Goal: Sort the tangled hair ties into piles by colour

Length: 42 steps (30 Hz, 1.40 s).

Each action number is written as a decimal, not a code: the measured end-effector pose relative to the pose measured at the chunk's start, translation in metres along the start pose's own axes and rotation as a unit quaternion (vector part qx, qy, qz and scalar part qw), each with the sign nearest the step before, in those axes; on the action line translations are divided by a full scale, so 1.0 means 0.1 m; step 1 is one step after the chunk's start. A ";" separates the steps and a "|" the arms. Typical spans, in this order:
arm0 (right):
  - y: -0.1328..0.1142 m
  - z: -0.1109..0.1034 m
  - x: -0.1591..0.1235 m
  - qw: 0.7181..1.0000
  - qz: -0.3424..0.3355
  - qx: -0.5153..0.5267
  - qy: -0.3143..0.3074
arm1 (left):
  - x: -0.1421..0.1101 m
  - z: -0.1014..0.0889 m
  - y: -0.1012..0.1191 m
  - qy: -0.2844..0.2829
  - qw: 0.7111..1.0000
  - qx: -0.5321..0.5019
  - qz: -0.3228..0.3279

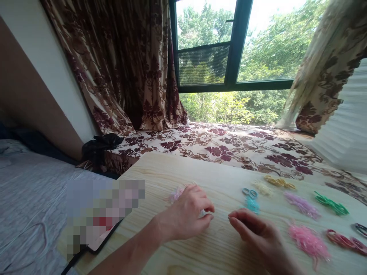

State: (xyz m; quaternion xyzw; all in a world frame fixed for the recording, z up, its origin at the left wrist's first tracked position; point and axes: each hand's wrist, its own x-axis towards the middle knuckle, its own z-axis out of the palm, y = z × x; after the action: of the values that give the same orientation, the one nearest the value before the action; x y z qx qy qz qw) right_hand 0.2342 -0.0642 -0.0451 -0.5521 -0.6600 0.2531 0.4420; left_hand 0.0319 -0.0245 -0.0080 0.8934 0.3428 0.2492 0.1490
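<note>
My left hand point(190, 210) hovers over the wooden table point(160, 172), its thumb and forefinger curved with a gap between them. Behind its knuckles lies a small pile of pale pink and lilac bands point(176, 194), partly hidden. Thumb and forefinger of my right hand point(256, 233) are pinched together, with a tiny pale speck at the tips that I cannot make out. Close to the right hand are a bunch of turquoise bands point(252, 205), two grey-blue rings point(249, 193) and a heap of bright pink bands point(309, 240).
Farther right lie lilac bands point(302, 205), cream bands point(263, 188), yellow loops point(279, 182), green loops point(332, 203), red loops point(346, 240) and a dark ring point(360, 230). A blurred-out flat item point(106, 217) rests at the table's left edge. A flowered window ledge point(218, 147) borders the back.
</note>
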 end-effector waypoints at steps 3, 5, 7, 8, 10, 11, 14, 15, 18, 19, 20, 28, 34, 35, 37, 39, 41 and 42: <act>0.04 -0.20 0.08 0.999 -0.035 -0.026 0.001 | -0.01 0.02 -0.02 -0.001 1.000 0.013 -0.004; 0.11 -0.36 0.14 0.994 -0.066 -0.080 0.043 | -0.02 0.02 -0.04 0.002 1.000 0.015 -0.005; 0.21 -0.52 0.20 0.982 -0.090 -0.149 0.070 | -0.02 0.02 -0.05 0.005 1.000 0.015 -0.007; 0.26 -0.59 0.23 0.975 -0.099 -0.183 0.078 | -0.03 0.02 -0.05 0.006 1.000 0.016 -0.006; 0.35 -0.69 0.26 0.961 -0.109 -0.240 0.083 | -0.03 0.02 -0.06 0.007 1.000 0.019 -0.004; 0.38 -0.72 0.26 0.955 -0.113 -0.262 0.083 | -0.03 0.01 -0.07 0.008 1.000 0.021 -0.002; 0.41 -0.74 0.25 0.942 -0.126 -0.304 0.073 | -0.02 0.01 -0.07 0.011 1.000 0.024 0.000; 0.41 -0.74 0.25 0.938 -0.129 -0.313 0.069 | -0.02 0.01 -0.08 0.012 1.000 0.026 0.000; 0.39 -0.70 0.24 0.933 -0.130 -0.330 0.065 | -0.02 0.02 -0.08 0.010 1.000 0.028 0.000; 0.38 -0.69 0.23 0.932 -0.126 -0.334 0.065 | -0.02 0.02 -0.08 0.010 1.000 0.028 -0.002; 0.38 -0.68 0.23 0.931 -0.122 -0.339 0.063 | -0.02 0.02 -0.08 0.009 1.000 0.028 -0.002; 0.43 -0.68 0.23 0.921 -0.124 -0.365 0.056 | -0.02 0.02 -0.05 -0.004 0.999 0.042 0.002; 0.21 -0.53 0.16 0.927 -0.168 -0.328 0.070 | -0.04 0.08 0.01 -0.041 0.998 0.048 0.001; 0.17 -0.48 0.13 0.933 -0.174 -0.310 0.058 | -0.04 0.09 0.02 -0.047 0.998 0.047 0.001; 0.10 -0.36 0.07 0.944 -0.183 -0.275 0.019 | -0.05 0.11 0.05 -0.060 0.997 0.047 0.000; 0.07 -0.26 0.02 0.951 -0.180 -0.249 -0.027 | -0.05 0.12 0.08 -0.069 0.996 0.049 -0.002; 0.05 -0.20 -0.01 0.957 -0.165 -0.230 -0.065 | -0.05 0.12 0.11 -0.072 0.996 0.054 -0.009; 0.05 -0.19 -0.02 0.959 -0.156 -0.223 -0.077 | -0.05 0.13 0.13 -0.071 0.996 0.056 -0.014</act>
State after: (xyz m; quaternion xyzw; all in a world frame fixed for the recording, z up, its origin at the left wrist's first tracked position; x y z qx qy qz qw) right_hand 0.2528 -0.0681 -0.0411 -0.5059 -0.8098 0.0694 0.2891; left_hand 0.0427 -0.0382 -0.0146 0.9111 0.3569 0.1631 0.1260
